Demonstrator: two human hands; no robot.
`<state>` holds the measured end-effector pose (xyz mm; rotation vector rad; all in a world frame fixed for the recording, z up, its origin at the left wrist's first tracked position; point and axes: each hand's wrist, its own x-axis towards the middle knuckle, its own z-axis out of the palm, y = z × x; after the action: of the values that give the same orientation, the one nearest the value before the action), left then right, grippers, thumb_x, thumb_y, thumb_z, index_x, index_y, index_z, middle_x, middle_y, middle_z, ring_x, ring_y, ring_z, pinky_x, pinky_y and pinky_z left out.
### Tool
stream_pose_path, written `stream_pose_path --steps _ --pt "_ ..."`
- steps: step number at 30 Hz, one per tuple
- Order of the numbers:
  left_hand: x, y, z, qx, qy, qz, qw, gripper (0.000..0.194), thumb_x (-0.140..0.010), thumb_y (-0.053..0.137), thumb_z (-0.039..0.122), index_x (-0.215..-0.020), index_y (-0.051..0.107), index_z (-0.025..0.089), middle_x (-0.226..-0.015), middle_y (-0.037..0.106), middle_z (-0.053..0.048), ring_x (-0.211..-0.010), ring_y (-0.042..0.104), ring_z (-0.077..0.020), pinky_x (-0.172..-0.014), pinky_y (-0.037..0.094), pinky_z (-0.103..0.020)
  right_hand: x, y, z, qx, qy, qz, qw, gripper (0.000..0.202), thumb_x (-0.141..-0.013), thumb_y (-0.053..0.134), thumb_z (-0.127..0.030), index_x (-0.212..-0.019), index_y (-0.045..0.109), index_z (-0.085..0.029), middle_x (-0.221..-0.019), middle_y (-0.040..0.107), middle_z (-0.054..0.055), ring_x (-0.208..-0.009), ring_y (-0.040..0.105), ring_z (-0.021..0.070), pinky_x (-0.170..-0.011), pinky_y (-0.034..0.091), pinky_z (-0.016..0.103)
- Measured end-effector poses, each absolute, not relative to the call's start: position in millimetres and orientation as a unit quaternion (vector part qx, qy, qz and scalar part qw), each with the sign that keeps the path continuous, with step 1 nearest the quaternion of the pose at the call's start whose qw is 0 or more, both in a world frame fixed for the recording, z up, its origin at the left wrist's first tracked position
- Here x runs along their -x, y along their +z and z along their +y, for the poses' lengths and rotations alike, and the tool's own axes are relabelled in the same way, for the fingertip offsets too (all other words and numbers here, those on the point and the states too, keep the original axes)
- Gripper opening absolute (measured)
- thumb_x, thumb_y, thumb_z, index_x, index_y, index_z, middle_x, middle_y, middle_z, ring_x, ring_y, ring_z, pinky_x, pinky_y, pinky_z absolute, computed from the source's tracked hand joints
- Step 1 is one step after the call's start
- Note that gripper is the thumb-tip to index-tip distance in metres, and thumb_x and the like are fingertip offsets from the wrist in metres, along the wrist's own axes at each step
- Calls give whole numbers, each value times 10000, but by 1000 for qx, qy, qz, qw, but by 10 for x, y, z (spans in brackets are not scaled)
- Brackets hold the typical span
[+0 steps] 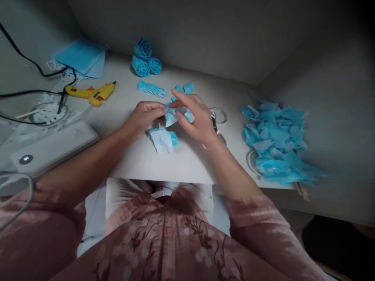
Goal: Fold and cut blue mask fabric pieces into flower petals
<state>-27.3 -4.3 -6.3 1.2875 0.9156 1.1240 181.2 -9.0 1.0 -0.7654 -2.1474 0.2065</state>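
Between my hands is a small blue and white fabric piece (171,118). My left hand (149,115) pinches its left edge between thumb and fingertips. On the right, my right hand (196,116) has its thumb and fingers curved around the other side of the piece, the thumb touching it. Just below lie more cut pieces, a white one (161,141) on top of blue. Beyond my hands are a folded blue strip (150,89) and small blue pieces (188,88). Scissors (215,121) lie partly hidden under my right hand.
Three blue fabric roses (142,48) stand at the back. To the left are blue masks (80,56), a yellow glue gun (95,93), black cables and a white power bank (55,148). A blue fabric pile (275,136) and a tape roll (252,163) lie right, sticks (302,191) overhanging the table edge.
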Motion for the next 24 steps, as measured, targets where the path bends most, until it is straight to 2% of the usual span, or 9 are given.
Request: stream_pose_path --steps 3,5,7,10,14,18,21,24 --pt "275 -26 -61 -562 500 399 524 173 -780 743 304 -690 737 157 -619 673 -14 -572 591 -118 -576 456 -246 -1785 64 -148 313 184 -806 468 601 -1061 465 -578 -1584 467 -282 -1433 724 65 -1393 650 238 -1197 523 450" --pt "269 8 -83 -577 509 415 486 172 -801 721 286 -686 732 159 -625 668 -8 -592 580 -113 -595 450 -242 -1770 82 -153 345 266 -748 501 644 -1031 522 -614 -1573 471 -270 -1471 702 77 -1420 636 234 -1164 551 403" --pt "262 34 -100 -591 507 429 457 180 -814 708 280 -679 723 162 -622 657 -2 -599 567 -114 -604 443 -243 -1756 76 -128 399 346 -682 506 624 -1006 547 -655 -1502 545 -276 -1382 745 68 -1353 679 230 -1068 609 377" --pt "257 43 -104 -605 499 446 431 190 -823 692 298 -685 713 168 -626 647 2 -607 557 -121 -613 436 -252 -1734 43 -72 450 439 -623 465 569 -952 586 -732 -1264 685 -266 -1176 785 57 -1153 744 217 -871 664 341" --pt "258 15 -78 -623 496 456 398 216 -822 673 317 -655 677 181 -616 622 8 -623 545 -131 -626 431 -264 -1690 21 -64 430 541 -588 421 583 -790 747 -790 -935 689 -228 -932 747 50 -938 740 198 -708 651 300" --pt "262 -3 -66 -638 493 452 381 236 -834 663 301 -626 667 190 -602 610 15 -615 531 -127 -623 425 -261 -1644 27 -118 432 580 -549 419 503 -727 882 -644 -770 628 -213 -774 678 13 -798 705 158 -635 591 253" --pt "260 -1 -72 -644 491 448 378 219 -843 662 278 -644 693 190 -596 599 22 -602 522 -121 -616 412 -258 -1630 21 -132 425 580 -543 434 363 -742 893 -463 -752 636 -207 -735 668 -17 -732 679 124 -626 562 229" --pt "252 8 -84 -648 486 455 370 233 -841 660 281 -630 681 184 -583 587 21 -593 502 -117 -601 391 -257 -1631 15 -121 419 581 -543 438 254 -749 862 -366 -757 667 -203 -718 688 -22 -688 663 110 -623 556 222"
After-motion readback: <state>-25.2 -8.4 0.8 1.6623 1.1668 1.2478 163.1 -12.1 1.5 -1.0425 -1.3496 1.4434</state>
